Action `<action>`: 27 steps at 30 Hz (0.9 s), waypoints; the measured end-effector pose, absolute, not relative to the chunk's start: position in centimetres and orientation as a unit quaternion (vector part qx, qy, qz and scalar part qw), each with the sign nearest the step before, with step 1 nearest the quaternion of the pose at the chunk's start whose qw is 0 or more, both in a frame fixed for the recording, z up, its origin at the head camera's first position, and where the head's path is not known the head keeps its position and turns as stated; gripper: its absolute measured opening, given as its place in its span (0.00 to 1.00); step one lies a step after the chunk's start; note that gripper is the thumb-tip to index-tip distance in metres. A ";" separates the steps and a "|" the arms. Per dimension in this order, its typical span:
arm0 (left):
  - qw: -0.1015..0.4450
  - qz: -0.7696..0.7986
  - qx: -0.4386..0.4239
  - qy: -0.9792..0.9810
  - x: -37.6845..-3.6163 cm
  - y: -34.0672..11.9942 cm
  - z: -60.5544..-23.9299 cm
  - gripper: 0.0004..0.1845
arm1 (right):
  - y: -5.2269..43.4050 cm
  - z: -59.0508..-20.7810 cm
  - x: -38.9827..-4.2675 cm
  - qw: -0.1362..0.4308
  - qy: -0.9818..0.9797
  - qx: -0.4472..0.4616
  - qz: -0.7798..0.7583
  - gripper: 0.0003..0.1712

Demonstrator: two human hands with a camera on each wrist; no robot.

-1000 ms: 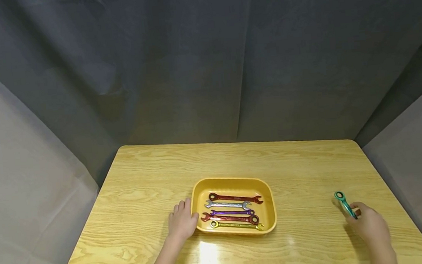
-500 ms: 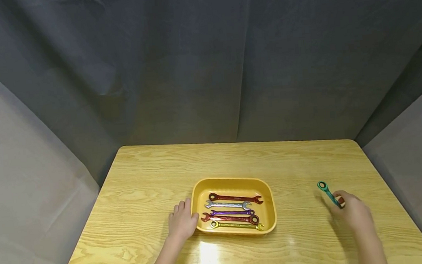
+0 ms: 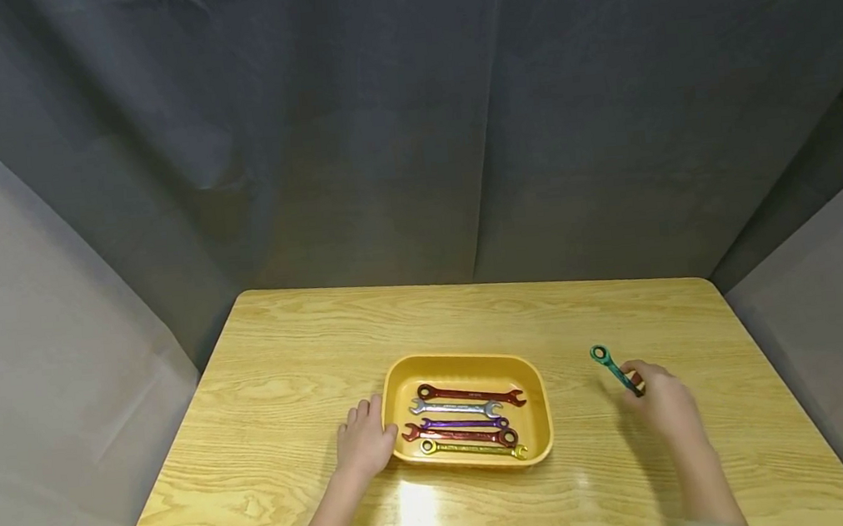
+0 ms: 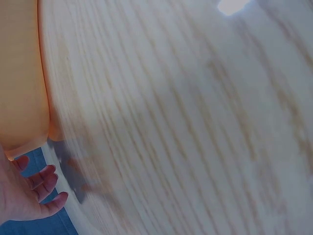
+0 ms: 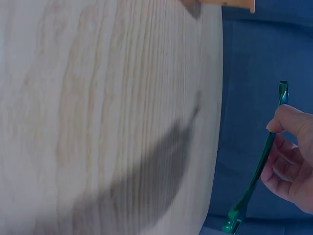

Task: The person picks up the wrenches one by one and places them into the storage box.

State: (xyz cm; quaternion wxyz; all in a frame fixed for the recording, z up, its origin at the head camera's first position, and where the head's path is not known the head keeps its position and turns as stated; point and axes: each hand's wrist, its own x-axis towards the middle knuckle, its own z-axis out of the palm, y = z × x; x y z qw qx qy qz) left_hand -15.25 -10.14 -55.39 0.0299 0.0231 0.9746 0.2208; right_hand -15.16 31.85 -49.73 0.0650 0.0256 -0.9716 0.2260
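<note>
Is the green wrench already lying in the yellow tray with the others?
No, the green wrench is held by the right hand above the table, well to the right of the yellow tray.

tray point(image 4: 19, 73) at top left | left hand point(image 4: 22, 196) just below tray, fingers relaxed | table point(image 4: 186, 122) right of tray

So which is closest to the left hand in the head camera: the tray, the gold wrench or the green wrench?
1. Yellow tray: touching the left hand, on its right.
2. Gold wrench: inside the tray, front row.
3. Green wrench: far right, held by the right hand.
</note>
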 end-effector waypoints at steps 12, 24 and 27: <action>0.037 0.223 0.021 0.974 -15.3 -10.2 -55.4 0.28 | 28.8 -49.4 -16.6 0.080 -0.971 0.062 0.216 0.20; 0.037 0.222 0.022 0.974 -15.3 -10.2 -55.5 0.28 | 25.8 -48.7 -17.9 0.085 -0.968 0.093 0.219 0.18; 0.036 0.222 0.022 0.974 -15.3 -10.2 -55.5 0.28 | 25.1 -48.6 -18.2 0.090 -0.967 0.105 0.215 0.17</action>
